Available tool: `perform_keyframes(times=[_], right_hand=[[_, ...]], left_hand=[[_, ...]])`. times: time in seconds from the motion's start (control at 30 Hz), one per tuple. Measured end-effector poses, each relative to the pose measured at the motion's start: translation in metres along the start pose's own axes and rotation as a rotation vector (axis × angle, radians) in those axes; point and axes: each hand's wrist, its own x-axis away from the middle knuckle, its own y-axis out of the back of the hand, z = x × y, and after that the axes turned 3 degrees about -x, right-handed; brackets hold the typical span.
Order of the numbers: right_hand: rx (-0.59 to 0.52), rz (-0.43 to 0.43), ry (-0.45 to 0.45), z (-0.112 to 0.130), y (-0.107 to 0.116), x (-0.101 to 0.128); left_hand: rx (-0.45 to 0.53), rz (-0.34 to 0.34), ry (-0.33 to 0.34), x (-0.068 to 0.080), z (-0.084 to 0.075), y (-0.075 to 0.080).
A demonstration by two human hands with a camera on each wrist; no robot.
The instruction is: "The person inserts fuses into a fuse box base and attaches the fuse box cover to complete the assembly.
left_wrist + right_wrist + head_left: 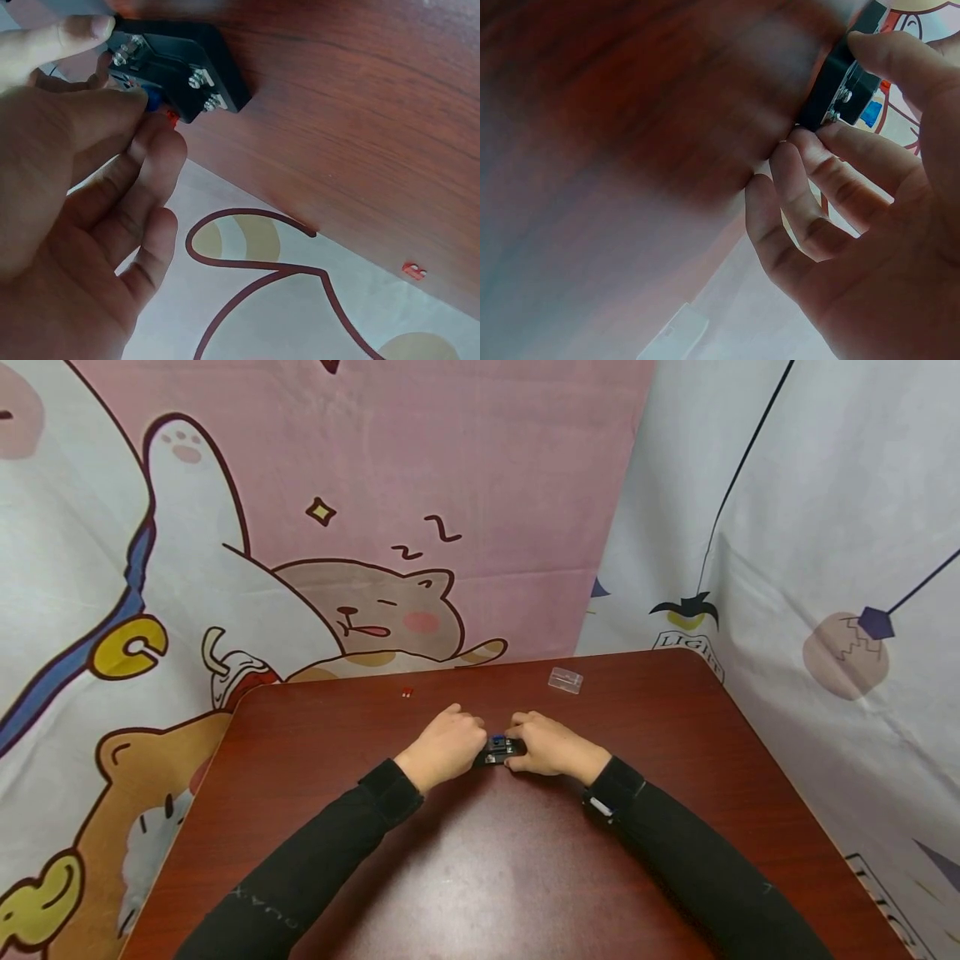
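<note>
A small black base with metal screw terminals [497, 748] lies between both hands at the middle of the table. It carries a blue knob [153, 99] and a small red part [172, 118] beside it. My left hand [446, 747] grips its left end, thumb at the near edge and fingertips by the blue knob. On the right end, my right hand [553, 747] holds the base between its thumb and fingers, with the other fingers [763, 206] reaching down beside it. Fingers hide parts of the base in every view.
Toward the back right of the brown table [675, 710] lies a clear plastic box [565, 680]. A tiny red piece with silvery ends [407, 692] sits near the back edge, left of the hands. Printed cloth [525, 485] hangs behind the table.
</note>
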Motion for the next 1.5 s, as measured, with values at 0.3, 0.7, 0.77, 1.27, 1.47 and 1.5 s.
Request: perform_keyframes(times=[0.3, 0.7, 0.77, 1.27, 1.47, 1.5], right_hand=[[0.007, -0.018, 0.024, -0.001, 0.000, -0.001], [-0.003, 0.004, -0.001, -0.002, -0.001, -0.001], [-0.004, 0.003, -0.001, -0.002, -0.001, -0.001], [-0.009, 0.007, -0.005, -0.001, -0.002, 0.000], [-0.008, -0.001, 0.001, 0.000, -0.002, 0.001], [-0.009, -0.001, 0.003, 0.000, -0.002, 0.001]], left_hand=[[0.032, 0.012, 0.031, 0.006, 0.008, -0.001], [0.114, 0.026, 0.108, 0.017, 0.027, -0.005], [0.125, 0.019, 0.109, 0.019, 0.028, -0.007], [0.201, -0.017, 0.150, 0.031, 0.040, -0.024], [0.247, -0.024, 0.256, 0.035, 0.063, -0.034], [0.251, -0.030, 0.275, 0.035, 0.068, -0.036]])
